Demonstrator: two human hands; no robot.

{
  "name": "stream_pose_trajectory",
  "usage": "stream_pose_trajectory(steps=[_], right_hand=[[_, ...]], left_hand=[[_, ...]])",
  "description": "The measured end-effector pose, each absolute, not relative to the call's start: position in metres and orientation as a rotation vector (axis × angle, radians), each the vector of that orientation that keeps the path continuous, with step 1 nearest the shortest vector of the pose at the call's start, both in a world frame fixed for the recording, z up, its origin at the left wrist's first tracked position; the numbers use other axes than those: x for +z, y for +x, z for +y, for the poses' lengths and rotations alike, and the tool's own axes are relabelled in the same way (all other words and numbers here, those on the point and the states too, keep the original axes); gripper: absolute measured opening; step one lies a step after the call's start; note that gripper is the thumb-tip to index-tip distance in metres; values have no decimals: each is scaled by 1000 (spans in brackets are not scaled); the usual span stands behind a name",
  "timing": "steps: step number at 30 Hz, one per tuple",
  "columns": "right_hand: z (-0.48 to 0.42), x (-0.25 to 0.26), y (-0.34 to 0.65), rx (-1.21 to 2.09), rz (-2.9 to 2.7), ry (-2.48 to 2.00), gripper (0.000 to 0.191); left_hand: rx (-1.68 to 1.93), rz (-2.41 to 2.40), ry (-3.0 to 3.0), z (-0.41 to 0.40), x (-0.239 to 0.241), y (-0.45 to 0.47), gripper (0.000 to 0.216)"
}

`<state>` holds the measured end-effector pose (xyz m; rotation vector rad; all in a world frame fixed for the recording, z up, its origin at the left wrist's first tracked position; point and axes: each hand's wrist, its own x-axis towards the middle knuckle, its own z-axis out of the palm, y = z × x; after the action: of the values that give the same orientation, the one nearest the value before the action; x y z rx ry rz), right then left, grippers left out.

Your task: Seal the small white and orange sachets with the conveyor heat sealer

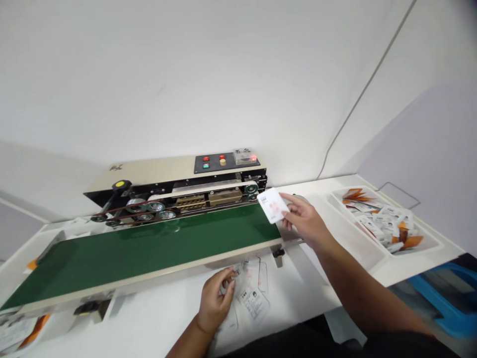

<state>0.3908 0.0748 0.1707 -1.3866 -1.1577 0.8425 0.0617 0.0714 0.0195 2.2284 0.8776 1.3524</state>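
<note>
Right hand [303, 219] pinches a white packet [271, 205]; left hand [214, 301] curls at printed pouches [254, 302], grip unclear.

I can't read anything from here: the print on the white packet [272, 206] in the right hand [302, 219] and on the near packets [254, 305], and the black scrawl [116, 167] on the machine [160, 171], is too small or blurred.

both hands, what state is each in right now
Left hand: curled by the printed packets; whether it grips one cannot be told.
Right hand: closed, holding a white packet.
</note>
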Motion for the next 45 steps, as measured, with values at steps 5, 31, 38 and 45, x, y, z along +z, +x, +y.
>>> stream_pose_trajectory(steps=[5,31,38,45], right_hand=[[117,162,404,907,-872,-1361,68],[15,45,315,843,-2622,-914,60],[21,24,307,308,-2395,-917,25],[16,60,311,106,-1964,-832,25]], left_hand=[[1300,827,2274,71,31,65,15],[1134,787,2031,70,27,65,29],[1092,709,2173,72,30,66,28],[1079,562,2291,75,31,68,59]])
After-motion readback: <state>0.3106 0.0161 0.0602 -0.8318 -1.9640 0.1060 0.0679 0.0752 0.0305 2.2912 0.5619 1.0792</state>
